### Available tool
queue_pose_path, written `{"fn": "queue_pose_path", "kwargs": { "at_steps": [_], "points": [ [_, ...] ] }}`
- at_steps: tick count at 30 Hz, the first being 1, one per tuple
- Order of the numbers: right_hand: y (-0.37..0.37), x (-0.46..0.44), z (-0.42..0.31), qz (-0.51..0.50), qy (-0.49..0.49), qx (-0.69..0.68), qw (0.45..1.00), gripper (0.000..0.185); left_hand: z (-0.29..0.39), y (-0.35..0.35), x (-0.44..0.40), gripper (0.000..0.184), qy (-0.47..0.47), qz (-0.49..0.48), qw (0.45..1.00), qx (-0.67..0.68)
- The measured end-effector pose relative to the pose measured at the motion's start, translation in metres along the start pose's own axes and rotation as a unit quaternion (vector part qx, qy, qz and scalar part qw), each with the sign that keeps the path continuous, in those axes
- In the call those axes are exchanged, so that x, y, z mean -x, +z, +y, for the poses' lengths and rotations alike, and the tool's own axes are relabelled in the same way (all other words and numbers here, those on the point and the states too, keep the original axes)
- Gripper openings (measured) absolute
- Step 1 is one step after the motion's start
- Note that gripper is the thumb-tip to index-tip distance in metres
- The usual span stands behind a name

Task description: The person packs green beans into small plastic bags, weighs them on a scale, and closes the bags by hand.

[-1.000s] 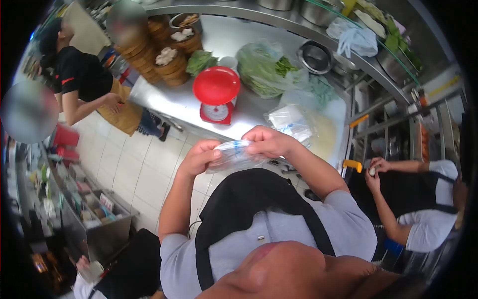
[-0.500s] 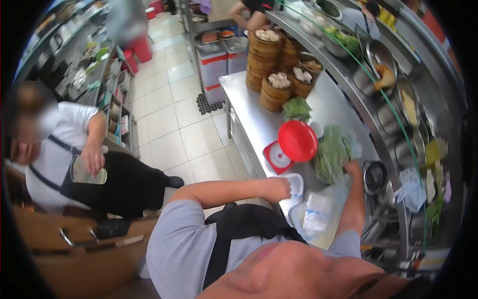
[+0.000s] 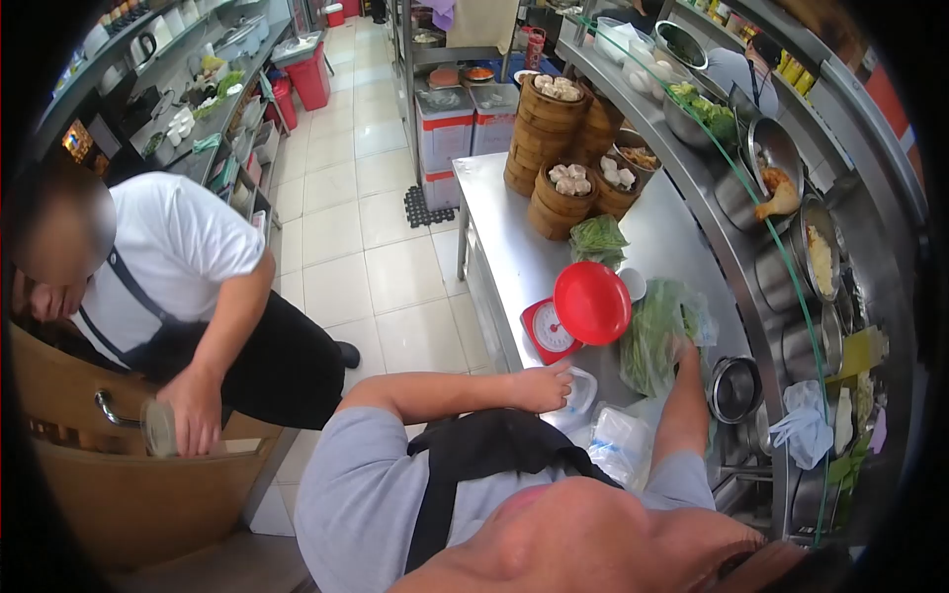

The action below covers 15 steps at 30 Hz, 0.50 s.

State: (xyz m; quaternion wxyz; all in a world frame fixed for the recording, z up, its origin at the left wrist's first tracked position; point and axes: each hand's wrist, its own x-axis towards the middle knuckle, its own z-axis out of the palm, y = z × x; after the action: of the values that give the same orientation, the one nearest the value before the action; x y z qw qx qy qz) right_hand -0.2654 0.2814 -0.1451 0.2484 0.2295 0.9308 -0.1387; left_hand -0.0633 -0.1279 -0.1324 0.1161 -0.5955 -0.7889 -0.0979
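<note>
My right hand (image 3: 684, 352) is at the near right side of a clear plastic bag of leafy greens (image 3: 652, 331), its fingers closed on the bag and partly hidden by plastic and leaves. My left hand (image 3: 543, 387) is curled beside a white plastic container (image 3: 581, 393); anything between its fingers is too small to make out. Just beyond stands a red kitchen scale (image 3: 551, 330) with a round dial and a red bowl (image 3: 591, 303) on top. A white cup (image 3: 633, 284) and a second bag of greens (image 3: 598, 240) lie farther back. Packed clear plastic bags (image 3: 620, 443) lie close to my body.
Stacked bamboo steamers (image 3: 539, 138) with dumplings occupy the far end of the steel table (image 3: 484, 198). A shelf of metal bowls (image 3: 771, 148) runs along the right, above a dark bowl (image 3: 734, 387). At left, a co-worker (image 3: 188, 237) holds a clear cup beside a wooden door (image 3: 89, 484).
My right hand has shifted slightly towards me and left, over the greens. My left hand has moved slightly left. The co-worker has lowered the cup towards the door.
</note>
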Motion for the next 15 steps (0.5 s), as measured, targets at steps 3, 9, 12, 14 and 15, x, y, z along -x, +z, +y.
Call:
{"fn": "queue_pose_path", "kwargs": {
  "at_steps": [3, 9, 12, 14, 15],
  "points": [
    [0.0, -0.002, -0.001, 0.001, 0.007, -0.013, 1.0, 0.077, -0.006, -0.001, 0.003, 0.017, -0.015, -0.032, 0.999, 0.017],
    [-0.003, -0.008, -0.004, -0.005, 0.025, -0.03, 0.999, 0.071, -0.01, -0.009, 0.011, 0.02, -0.019, -0.043, 0.999, 0.014],
    [-0.002, -0.007, -0.001, -0.007, 0.033, -0.04, 0.999, 0.068, -0.01, -0.013, 0.013, 0.02, -0.013, -0.027, 1.0, -0.001],
    [-0.004, -0.005, -0.002, -0.005, 0.034, -0.046, 0.998, 0.066, -0.012, -0.011, 0.013, 0.02, -0.018, -0.015, 1.0, -0.004],
    [-0.005, -0.004, -0.001, -0.002, 0.036, -0.05, 0.998, 0.065, -0.013, -0.012, 0.014, 0.018, -0.018, -0.002, 1.0, -0.019]
  ]
}}
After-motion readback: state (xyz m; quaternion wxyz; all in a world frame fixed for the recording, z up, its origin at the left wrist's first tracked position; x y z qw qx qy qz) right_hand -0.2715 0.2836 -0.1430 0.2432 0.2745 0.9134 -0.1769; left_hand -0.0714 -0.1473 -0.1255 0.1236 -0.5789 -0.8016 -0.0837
